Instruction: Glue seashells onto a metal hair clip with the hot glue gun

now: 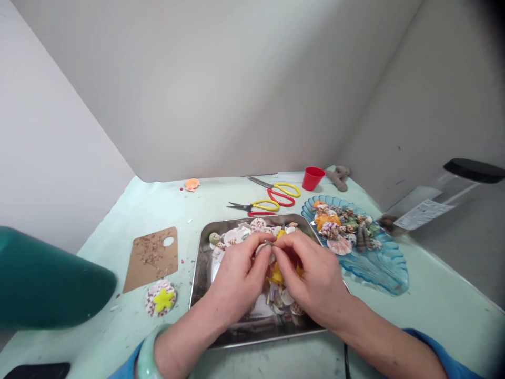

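Over a metal tray [199, 281] full of seashells, my two hands meet fingertip to fingertip. My left hand [240, 271] is closed in a pinch on a small pale shell [263, 247], mostly covered by the fingers. From the other side, my right hand [313, 273] pinches at the same shell; its thumb and forefinger touch it. Beneath the hands lie white and spotted shells [258, 225] and yellow pieces [276, 275]. A white label or paper shows on the tray's floor.
Two scissors [272, 185] [254, 206] lie behind the tray. A blue shell-shaped dish [389, 268] holds shells at right, near a red cup [313, 179] and clear jar [430, 205]. Left are brown cardboard [152, 258], a shell with a yellow flower [161, 298] and a green cylinder [51, 279].
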`<state>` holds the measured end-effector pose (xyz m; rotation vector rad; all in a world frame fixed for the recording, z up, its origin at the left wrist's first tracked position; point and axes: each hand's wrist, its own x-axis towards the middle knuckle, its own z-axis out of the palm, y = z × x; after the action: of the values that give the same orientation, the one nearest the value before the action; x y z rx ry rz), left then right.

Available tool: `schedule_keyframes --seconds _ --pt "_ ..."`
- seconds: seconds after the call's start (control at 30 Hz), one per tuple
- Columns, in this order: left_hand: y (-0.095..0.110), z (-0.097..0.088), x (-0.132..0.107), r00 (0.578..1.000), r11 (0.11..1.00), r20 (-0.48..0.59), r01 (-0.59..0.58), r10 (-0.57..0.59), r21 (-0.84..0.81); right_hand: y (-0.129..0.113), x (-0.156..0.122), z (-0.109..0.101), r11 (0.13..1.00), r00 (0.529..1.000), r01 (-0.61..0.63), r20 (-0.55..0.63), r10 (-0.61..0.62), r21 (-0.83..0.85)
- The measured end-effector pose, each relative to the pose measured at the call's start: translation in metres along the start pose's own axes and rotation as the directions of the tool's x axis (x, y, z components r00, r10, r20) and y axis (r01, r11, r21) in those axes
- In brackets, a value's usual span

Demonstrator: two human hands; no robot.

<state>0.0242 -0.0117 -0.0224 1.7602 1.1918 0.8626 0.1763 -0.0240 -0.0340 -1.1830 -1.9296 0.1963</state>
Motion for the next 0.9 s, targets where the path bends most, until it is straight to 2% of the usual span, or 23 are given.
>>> schedule_keyframes --seconds 0.23,0.67,0.9 --pt "-0.0054 0.0015 0.0007 0.999 0.994 -0.021 0.044 -0.046 -0.104 -0.0026 0.0009 -0.0024 0.999 1.0 0.023 0.018 -0.024 0.031" --pt "-0.0008 -0.0008 0.0008 0.998 0.999 -0.06 -0.001 0.003 0.037 -0.0011 -0.0003 -0.0017 0.999 0.998 0.033 0.045 -0.034 0.036" --pt "-0.0063 0.0011 0.0006 0.998 0.996 -0.03 0.05 -0.053 -0.077 -0.0015 0.001 -0.0023 0.999 0.998 0.034 0.043 -0.036 0.041"
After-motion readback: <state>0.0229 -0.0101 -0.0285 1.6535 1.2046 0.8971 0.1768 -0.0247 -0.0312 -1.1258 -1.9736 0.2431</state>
